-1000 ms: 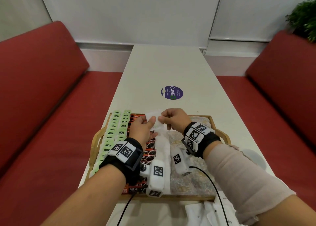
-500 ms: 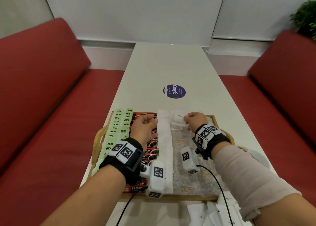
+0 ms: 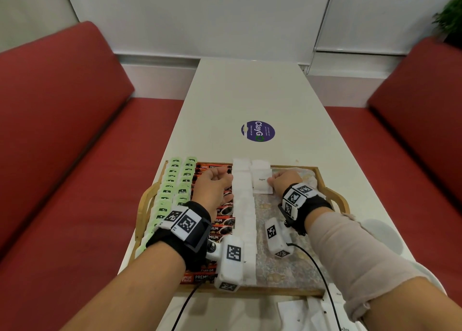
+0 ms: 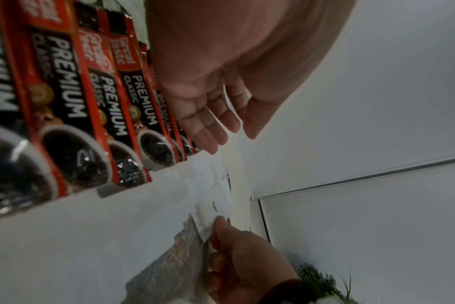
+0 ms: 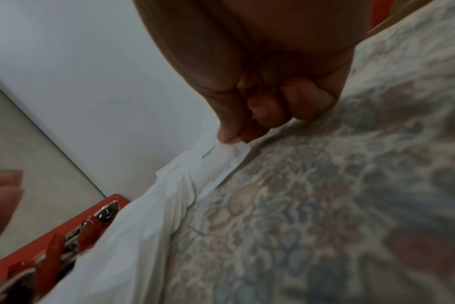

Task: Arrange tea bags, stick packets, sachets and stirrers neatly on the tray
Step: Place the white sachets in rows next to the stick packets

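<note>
The sugar sachet (image 3: 262, 183) is best laid flat and squared against the white sachet column (image 3: 243, 205) at the far end of the tray (image 3: 333, 198); its corner is pinched by the right hand (image 3: 283, 180), knuckles low over the patterned liner; the left hand (image 3: 215, 184) hovers above the coffee stick packets (image 3: 225, 220), loosely curled and holding nothing.

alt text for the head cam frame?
The right hand pinches a white sugar sachet at the far end of a wooden tray. The left hand, loosely curled, rests over the red coffee sticks beside green tea bags.
</note>
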{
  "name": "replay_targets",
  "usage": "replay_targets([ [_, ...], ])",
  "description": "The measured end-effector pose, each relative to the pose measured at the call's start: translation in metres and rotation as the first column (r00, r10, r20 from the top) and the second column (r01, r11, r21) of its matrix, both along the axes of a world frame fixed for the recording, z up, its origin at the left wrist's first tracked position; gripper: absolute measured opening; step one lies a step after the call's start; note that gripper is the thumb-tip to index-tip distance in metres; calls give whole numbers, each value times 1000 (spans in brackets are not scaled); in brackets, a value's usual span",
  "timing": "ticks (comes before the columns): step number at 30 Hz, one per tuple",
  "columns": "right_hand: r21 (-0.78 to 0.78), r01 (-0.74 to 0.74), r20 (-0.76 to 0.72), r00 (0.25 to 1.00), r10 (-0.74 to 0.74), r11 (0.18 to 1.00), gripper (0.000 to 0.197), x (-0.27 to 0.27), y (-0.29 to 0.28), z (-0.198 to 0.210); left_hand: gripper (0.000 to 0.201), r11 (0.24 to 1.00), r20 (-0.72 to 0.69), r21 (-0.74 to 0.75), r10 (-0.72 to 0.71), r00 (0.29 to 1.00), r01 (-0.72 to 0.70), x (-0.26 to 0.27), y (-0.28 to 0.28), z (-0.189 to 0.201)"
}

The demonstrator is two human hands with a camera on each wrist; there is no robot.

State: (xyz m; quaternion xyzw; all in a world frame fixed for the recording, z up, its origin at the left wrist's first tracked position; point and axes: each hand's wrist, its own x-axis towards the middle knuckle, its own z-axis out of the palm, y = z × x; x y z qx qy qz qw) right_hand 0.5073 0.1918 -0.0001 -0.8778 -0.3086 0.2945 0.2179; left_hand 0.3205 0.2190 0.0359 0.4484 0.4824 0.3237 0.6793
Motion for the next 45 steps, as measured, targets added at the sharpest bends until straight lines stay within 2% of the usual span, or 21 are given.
replay_targets([
  [5,-52,-6,31,999,8,999,34,0,3,2,20,1000,-5,-2,-7,1000,7,2,0,-1],
  [10,-126,-62,71,995,72,990,22,-2,4,6,18,1000,-11,-3,-7,1000,7,2,0,-2],
  [13,-172,-92,105,988,111,981,33,-4,3,9,19,1000,-17,0,-9,1000,9,2,-1,-1],
  [17,-143,-85,104,990,100,986,35,-7,-2,14,18,1000,-32,16,-19,999,19,1,-4,0],
  [19,-79,-45,72,996,51,996,34,-8,-6,16,15,1000,-33,16,-23,999,24,0,-7,2],
  [24,-1,-28,36,999,28,1000,26,-12,-20,35,13,999,-33,20,-37,999,38,-3,-22,8],
  [31,212,-19,5,1000,18,977,16,-30,-58,63,16,997,-14,41,-69,998,69,-11,-59,16],
  [35,299,-11,-1,1000,12,954,23,-37,-92,74,17,994,-25,40,-97,995,98,-17,-87,19],
  [45,262,-6,39,999,-5,965,20,-47,-191,74,16,977,-56,25,-210,976,212,-20,-154,20],
])
